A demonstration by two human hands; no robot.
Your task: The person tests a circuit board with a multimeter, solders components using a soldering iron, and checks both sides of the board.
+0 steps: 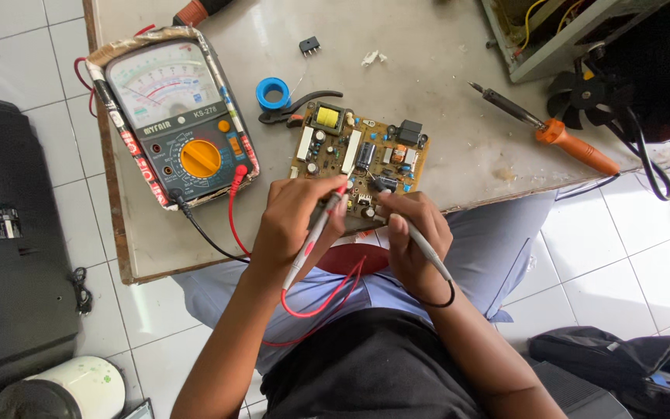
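A brown circuit board [362,151] with a yellow transformer and several small parts lies near the table's front edge. My left hand [296,225] grips a red test probe [318,233], its tip touching the board's near edge. My right hand [412,240] holds a black test probe [428,252] whose tip meets the board beside the red one. Both leads run to an analog multimeter [172,116] with a yellow dial, lying at the table's left.
On the grey table [443,62] lie an orange-handled soldering iron [552,132], black pliers [296,105], a blue solder roll [273,93] and a small black component [309,46]. An open chassis with a fan [583,89] is far right. A black bag [622,365] sits on the tiled floor.
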